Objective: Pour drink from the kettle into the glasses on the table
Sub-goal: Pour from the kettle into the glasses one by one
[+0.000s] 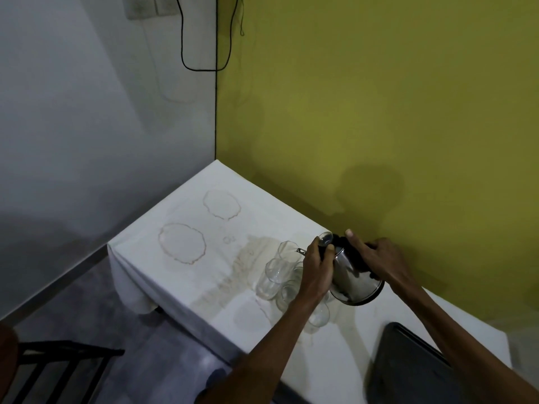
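Note:
A shiny steel kettle (357,282) with a black handle hangs tilted to the left above the table (180,205). My right hand (376,258) grips its black handle from the right. My left hand (316,263) holds the kettle's front near the raised round lid (325,238). The spout (301,251) points over a tall clear glass (287,252). A second clear glass (269,279) stands just in front of it. More glasses (319,316) stand under my left wrist, partly hidden. I cannot see a stream of liquid.
The white tablecloth carries brown ring stains (182,243) and a wet patch (248,258) left of the glasses. A dark flat object (408,365) lies at the table's near right. The yellow wall (379,112) runs close behind the kettle. A black chair (58,371) stands lower left.

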Action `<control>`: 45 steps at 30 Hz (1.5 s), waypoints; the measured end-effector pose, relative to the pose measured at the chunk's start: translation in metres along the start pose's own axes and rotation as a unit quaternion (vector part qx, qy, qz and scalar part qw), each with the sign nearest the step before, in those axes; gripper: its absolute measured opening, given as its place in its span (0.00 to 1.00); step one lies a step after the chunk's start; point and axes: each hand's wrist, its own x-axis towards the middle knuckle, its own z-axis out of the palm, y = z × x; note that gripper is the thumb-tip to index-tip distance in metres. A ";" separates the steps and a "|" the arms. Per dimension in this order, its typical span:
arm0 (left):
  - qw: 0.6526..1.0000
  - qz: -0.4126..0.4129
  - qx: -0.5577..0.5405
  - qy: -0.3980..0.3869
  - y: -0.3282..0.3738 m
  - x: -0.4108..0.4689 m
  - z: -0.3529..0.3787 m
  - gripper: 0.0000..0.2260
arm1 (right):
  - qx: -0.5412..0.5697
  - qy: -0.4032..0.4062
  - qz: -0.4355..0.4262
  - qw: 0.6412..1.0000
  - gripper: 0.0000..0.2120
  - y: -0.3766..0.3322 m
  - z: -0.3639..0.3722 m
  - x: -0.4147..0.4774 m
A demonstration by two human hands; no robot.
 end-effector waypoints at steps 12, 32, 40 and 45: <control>1.000 -0.008 -0.009 0.012 -0.001 0.002 0.002 0.13 | -0.021 -0.009 -0.007 1.000 0.41 -0.007 -0.003 0.007; 0.998 -0.028 -0.033 0.037 -0.001 0.007 0.005 0.14 | -0.066 -0.022 -0.027 0.997 0.37 -0.029 -0.012 0.013; 0.997 -0.046 -0.047 0.042 0.000 0.008 0.004 0.20 | -0.084 -0.019 -0.028 0.996 0.39 -0.039 -0.012 0.012; 0.997 -0.050 -0.044 0.048 0.002 0.011 0.003 0.18 | -0.085 -0.018 -0.024 0.996 0.39 -0.043 -0.012 0.015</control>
